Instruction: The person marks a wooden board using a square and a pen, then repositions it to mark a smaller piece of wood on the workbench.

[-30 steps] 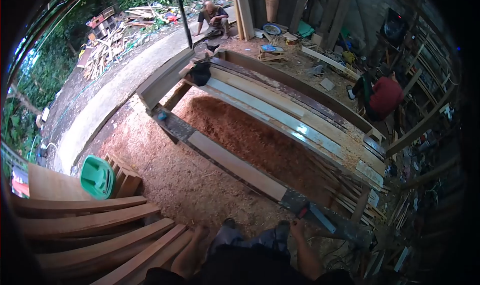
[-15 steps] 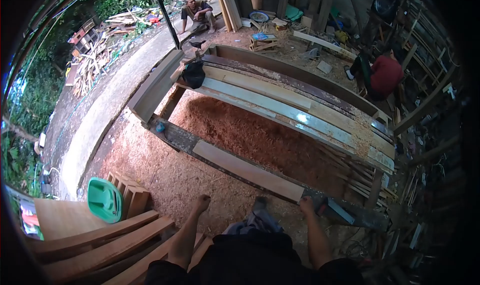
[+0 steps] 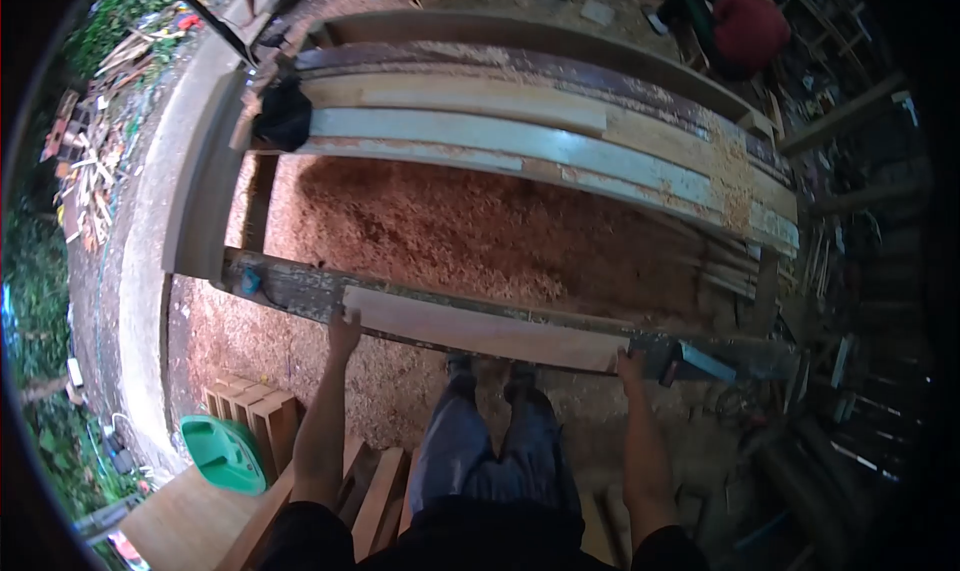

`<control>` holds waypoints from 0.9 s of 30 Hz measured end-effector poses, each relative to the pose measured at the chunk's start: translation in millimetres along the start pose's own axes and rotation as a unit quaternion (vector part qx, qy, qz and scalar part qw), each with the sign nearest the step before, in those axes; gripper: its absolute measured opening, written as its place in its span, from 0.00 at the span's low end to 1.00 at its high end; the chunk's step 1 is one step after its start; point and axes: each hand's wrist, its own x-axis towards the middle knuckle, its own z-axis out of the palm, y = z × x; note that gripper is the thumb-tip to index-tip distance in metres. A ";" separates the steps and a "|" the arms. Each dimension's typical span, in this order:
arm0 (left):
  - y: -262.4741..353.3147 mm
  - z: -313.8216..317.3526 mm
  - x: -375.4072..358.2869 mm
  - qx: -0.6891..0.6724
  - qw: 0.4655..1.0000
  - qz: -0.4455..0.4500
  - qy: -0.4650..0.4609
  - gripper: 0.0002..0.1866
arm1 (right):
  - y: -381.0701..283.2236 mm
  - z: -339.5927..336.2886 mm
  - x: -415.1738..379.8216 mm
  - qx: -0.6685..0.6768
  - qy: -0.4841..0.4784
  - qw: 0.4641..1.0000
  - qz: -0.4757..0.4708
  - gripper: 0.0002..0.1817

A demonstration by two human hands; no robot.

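Note:
A flat pale wooden board (image 3: 490, 331) lies lengthwise on a dark, worn beam (image 3: 290, 289) in front of me. My left hand (image 3: 345, 333) is at the board's left end, fingers curled at its edge. At the right end, my right hand (image 3: 630, 363) grips the near corner with fingers closed. Just right of that hand rests a saw-like tool with a blue-grey blade (image 3: 708, 361) and a dark handle. A small blue object (image 3: 250, 281) sits on the beam's left part.
Beyond a shavings-covered floor (image 3: 440, 221) stands a bench of long planks (image 3: 450, 141) with a black bag (image 3: 285, 114) on its left end. A green plastic tub (image 3: 225, 454) and stacked wooden pieces (image 3: 250, 401) are at lower left. A person in red (image 3: 750, 31) sits at back right.
The view has tilted down and shifted closer to the beam. My left hand has moved from free air to the board's left end. My right hand stays at its right end.

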 end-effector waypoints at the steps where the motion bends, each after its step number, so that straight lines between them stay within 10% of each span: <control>1: 13.9 -1.8 4.3 0.029 0.999 -0.035 -0.009 0.28 | -0.7 2.1 -3.3 0.013 0.014 1.000 -0.006 0.26; 9: 14.3 18.9 56.4 0.071 0.995 -0.071 0.018 0.31 | 8.2 6.0 16.8 0.128 0.021 0.989 0.077 0.29; 16: 50.4 -23.5 35.2 -0.175 0.961 -0.199 0.082 0.28 | 4.4 -4.7 -5.4 0.319 0.117 0.939 0.052 0.44; 27: -12.3 -6.2 -7.8 -0.497 0.840 -0.205 0.078 0.11 | 31.8 0.6 -16.7 0.376 0.092 0.918 0.083 0.34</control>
